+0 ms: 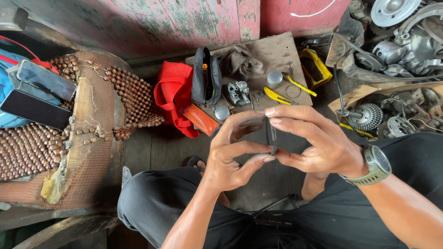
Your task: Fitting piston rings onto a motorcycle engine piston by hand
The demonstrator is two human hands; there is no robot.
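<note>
My left hand [233,154] and my right hand [314,140] meet in front of me above my knees. Between their fingertips they hold a small thin dark metal part [272,136], long and narrow, standing roughly upright. My left thumb and forefinger pinch its lower end; my right fingers close on its upper part. A grey-green watch [377,164] sits on my right wrist. I wear dark trousers.
A brown board [277,53] on the floor carries a small metal assembly [238,92], a metal cylinder [274,79], yellow-handled tools [278,96], a black pouch [206,76] and a red cloth [173,92]. Engine parts and gears [369,115] lie right. A beaded seat [83,120] with two phones stands left.
</note>
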